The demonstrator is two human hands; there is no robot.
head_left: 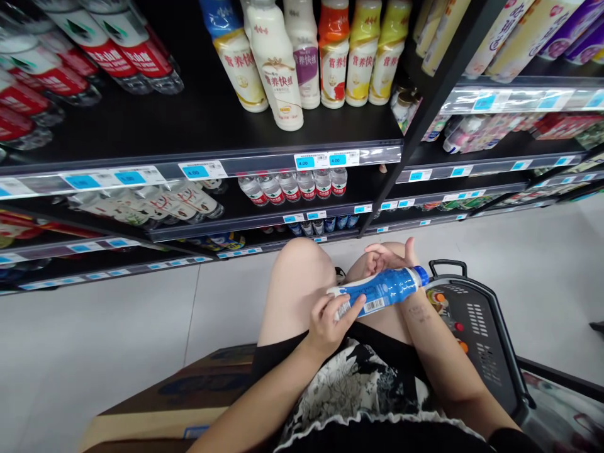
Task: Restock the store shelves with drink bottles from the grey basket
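A bottle [389,289] with a blue cap and a blue-and-white label lies tilted across my lap, its cap end toward the right. My left hand [330,318] grips its base end, thumb and fingers around it. Beyond the bottle, my right hand [387,257] has its thumb raised and its fingers apart, with nothing seen in it. The bottle passes over my right wrist; I cannot tell whether they touch. A barcode shows on the label near my left fingers.
A dark basket [501,308] with several bottles inside stands at my right. Ahead, the shelf [198,135] bears white, red and yellow drink bottles [334,56] and red-labelled bottles [127,53]. Lower shelves hold water bottles [287,187]. A cardboard box [160,421] is at lower left.
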